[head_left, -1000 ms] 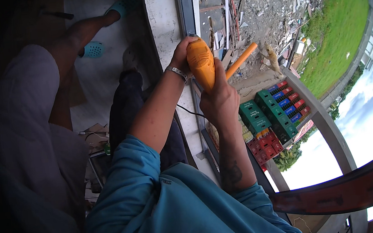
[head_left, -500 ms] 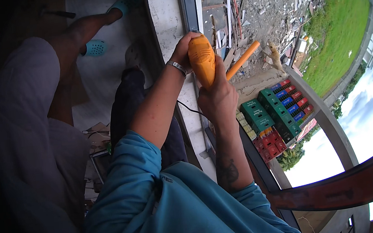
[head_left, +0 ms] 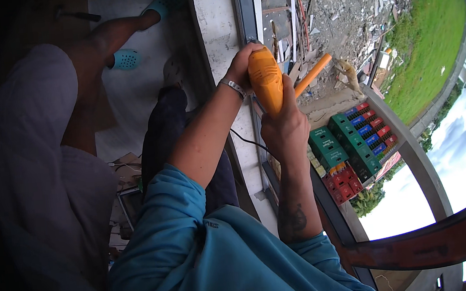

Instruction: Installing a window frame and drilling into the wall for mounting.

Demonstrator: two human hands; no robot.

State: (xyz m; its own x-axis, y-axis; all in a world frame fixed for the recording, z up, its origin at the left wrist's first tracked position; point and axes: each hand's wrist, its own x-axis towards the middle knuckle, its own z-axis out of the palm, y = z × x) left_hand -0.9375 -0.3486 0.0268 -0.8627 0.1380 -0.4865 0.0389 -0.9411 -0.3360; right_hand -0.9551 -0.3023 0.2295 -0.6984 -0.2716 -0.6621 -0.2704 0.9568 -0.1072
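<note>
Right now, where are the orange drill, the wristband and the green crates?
orange drill point(head_left: 267, 81), head view, on its body.
wristband point(head_left: 233, 86), head view, on the strap at the left wrist.
green crates point(head_left: 328, 147), head view, on a crate top.

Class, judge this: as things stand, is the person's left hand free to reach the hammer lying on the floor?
Probably not: the left hand grips the front of the orange power tool, and the hammer lies far off, beyond another person's leg.

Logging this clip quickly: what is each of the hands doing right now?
Left hand: closed on the front of the orange power tool.
Right hand: closed around its rear grip.
</note>
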